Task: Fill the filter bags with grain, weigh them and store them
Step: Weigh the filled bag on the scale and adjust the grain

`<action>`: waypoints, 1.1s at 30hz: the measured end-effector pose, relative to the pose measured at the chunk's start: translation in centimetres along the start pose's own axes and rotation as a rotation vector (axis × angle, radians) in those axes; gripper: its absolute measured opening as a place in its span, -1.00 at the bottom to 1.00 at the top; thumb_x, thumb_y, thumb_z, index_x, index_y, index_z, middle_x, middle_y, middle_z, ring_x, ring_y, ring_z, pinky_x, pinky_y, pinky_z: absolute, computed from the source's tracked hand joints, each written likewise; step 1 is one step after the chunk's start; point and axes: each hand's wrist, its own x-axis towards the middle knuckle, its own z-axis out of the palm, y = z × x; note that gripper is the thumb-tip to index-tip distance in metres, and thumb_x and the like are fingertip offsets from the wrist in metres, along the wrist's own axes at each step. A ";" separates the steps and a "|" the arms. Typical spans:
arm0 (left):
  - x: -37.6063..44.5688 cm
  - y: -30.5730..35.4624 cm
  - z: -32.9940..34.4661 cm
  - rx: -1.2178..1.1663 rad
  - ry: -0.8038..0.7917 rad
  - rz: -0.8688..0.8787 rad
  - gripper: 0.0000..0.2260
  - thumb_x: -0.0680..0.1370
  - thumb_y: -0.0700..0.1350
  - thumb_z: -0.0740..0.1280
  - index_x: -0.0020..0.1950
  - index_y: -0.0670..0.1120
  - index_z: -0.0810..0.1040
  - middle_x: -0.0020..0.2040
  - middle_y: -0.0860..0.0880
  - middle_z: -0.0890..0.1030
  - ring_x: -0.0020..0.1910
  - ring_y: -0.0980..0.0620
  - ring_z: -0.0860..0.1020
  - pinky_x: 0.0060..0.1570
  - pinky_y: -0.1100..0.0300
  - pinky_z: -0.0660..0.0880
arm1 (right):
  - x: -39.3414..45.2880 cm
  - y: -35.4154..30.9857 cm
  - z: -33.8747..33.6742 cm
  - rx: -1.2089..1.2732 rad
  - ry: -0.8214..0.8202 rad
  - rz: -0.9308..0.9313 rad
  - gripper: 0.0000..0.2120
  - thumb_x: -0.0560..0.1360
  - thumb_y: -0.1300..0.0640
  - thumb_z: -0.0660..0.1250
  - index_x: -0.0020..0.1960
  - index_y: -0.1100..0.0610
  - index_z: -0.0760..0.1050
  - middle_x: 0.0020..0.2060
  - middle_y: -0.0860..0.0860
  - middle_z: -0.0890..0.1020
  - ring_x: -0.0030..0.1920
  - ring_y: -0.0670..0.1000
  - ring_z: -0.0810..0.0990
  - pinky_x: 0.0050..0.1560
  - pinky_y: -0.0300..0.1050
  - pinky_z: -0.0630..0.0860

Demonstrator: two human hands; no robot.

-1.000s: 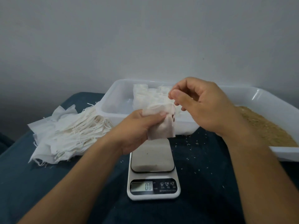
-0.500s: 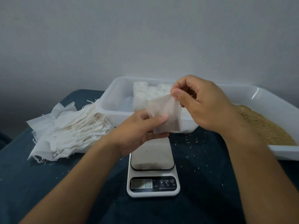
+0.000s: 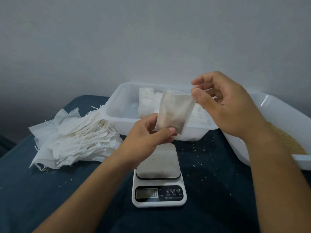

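A white filter bag (image 3: pixel 174 111) with grain dark in its lower part hangs in the air above the scale. My left hand (image 3: pixel 149 137) pinches its bottom edge. My right hand (image 3: pixel 223 106) pinches its top right corner between thumb and forefinger. The small white digital scale (image 3: pixel 159 175) stands below on the dark blue cloth, its plate bare and its display lit. Behind the bag, a clear plastic tub (image 3: pixel 117 105) holds several filled white bags (image 3: pixel 146 101).
A heap of flat white filter bags with strings (image 3: pixel 75 138) lies left of the tub. At the right edge a large white tray (image 3: pixel 272 113) holds brown grain (image 3: pixel 289 142). Loose grains dot the cloth (image 3: pixel 210 165) around the scale. A grey wall rises behind.
The bag went from folded low in my left hand to stretched out and lifted. My right hand moved up and right, pulling its top corner.
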 end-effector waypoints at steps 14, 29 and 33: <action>5.8 -0.1 3.7 0.124 -0.058 -0.062 -0.91 0.51 -0.16 0.47 0.00 -0.05 0.68 -0.06 -0.05 0.70 -0.01 -0.04 0.70 0.08 0.08 0.66 | 0.1 5.3 -2.8 -0.025 0.011 0.200 -0.92 0.49 -0.02 0.52 -0.04 -0.15 0.66 -0.06 -0.31 0.70 -0.01 -0.25 0.66 0.10 -0.10 0.60; 13.9 -0.9 12.0 0.207 -0.049 -0.073 -0.87 0.57 -0.26 0.38 0.10 -0.21 0.64 -0.04 -0.09 0.64 0.02 -0.09 0.67 0.09 0.02 0.68 | -1.3 12.8 -9.5 0.276 0.220 0.507 -0.92 0.55 0.10 0.48 -0.12 0.00 0.71 -0.07 0.13 0.73 -0.03 0.16 0.69 0.17 0.14 0.66; 14.9 -1.1 12.8 0.248 -0.042 -0.064 -0.93 0.57 -0.25 0.39 -0.02 -0.14 0.67 -0.12 0.00 0.68 -0.02 -0.03 0.69 0.07 0.08 0.68 | -1.6 14.3 -9.9 0.251 0.256 0.544 -0.93 0.52 0.07 0.51 -0.14 -0.04 0.72 -0.17 -0.03 0.72 -0.10 0.04 0.67 0.10 0.06 0.68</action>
